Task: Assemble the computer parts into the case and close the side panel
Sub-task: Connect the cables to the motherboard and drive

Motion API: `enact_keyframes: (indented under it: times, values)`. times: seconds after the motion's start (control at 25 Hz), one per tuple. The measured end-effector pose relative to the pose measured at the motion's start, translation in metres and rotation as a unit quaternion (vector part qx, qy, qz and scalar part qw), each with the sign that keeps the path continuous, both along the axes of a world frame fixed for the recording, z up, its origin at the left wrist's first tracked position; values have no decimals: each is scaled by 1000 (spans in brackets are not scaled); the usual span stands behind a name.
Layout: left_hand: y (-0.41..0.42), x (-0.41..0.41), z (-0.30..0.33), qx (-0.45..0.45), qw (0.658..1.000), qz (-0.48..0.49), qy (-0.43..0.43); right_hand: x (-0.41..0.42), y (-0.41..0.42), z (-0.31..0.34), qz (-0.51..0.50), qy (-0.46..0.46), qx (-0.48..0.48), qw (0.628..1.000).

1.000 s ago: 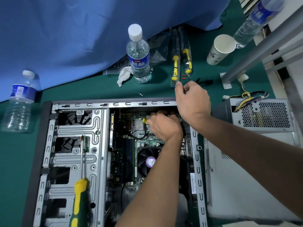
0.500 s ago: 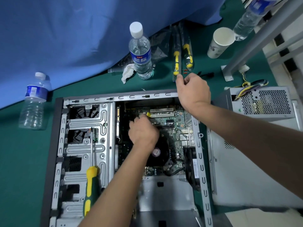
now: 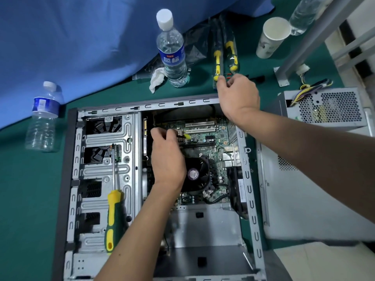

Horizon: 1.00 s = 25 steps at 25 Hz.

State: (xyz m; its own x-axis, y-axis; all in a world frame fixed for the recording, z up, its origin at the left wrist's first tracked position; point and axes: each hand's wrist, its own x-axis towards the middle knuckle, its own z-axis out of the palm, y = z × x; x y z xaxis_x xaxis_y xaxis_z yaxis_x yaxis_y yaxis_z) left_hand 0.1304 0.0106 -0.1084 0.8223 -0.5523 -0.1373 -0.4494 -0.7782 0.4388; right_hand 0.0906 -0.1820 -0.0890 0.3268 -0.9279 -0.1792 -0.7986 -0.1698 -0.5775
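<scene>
An open grey case (image 3: pixel 129 179) is laid flat on green cloth, a green motherboard (image 3: pixel 215 142) with black fan (image 3: pixel 197 173) seated inside. A perforated power supply (image 3: pixel 328 107) and side panel (image 3: pixel 308 199) are set beside it.

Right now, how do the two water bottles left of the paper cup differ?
The bottle with the white cap stands upright near the case's far edge, beside a crumpled tissue, and looks full; its label carries large white characters. The bottle at the far left looks smaller and dented, away from the case, label plainer. Both are clear plastic with blue labels and white caps.
</scene>
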Motion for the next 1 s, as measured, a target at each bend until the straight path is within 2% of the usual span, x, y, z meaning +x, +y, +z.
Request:
enact_keyframes:
  times: [0.08, 0.16, 0.24, 0.32, 0.4, 0.56, 0.68, 0.88, 1.0]
  values:
    - [1, 2, -1, -54, 998, 16, 3, 0, 0, 0, -1, 1, 1, 1000]
    - [2, 1, -4, -77, 997, -4, -19, 0, 1, 0, 0, 3, -1, 1000]
    - [0, 0, -7, -101, 995, 23, -8, 1, 1, 1, 1, 4, -3, 1000]
    - [-5, 1, -11, -94, 995, 35, 15, 1, 1, 1, 1, 6, -4, 1000]
    - [-10, 0, -14, -89, 996, 4, 31, 1, 0, -1, 3, 6, -4, 1000]
    - [-10, 5, -14, -141, 988, 11, 57, 0, 0, -2, 6, 4, -5, 1000]
    - [-7, 6, -18, -126, 987, 46, 90, 1, 0, -1, 1, 4, 0, 1000]
    - [-14, 10, -28, -11, 990, 76, 114, 0, -1, -2, 2, 4, -1, 1000]
    - [-23, 16, -34, -37, 983, 85, 156, 0, -1, -2, 5, 0, -6, 1000]
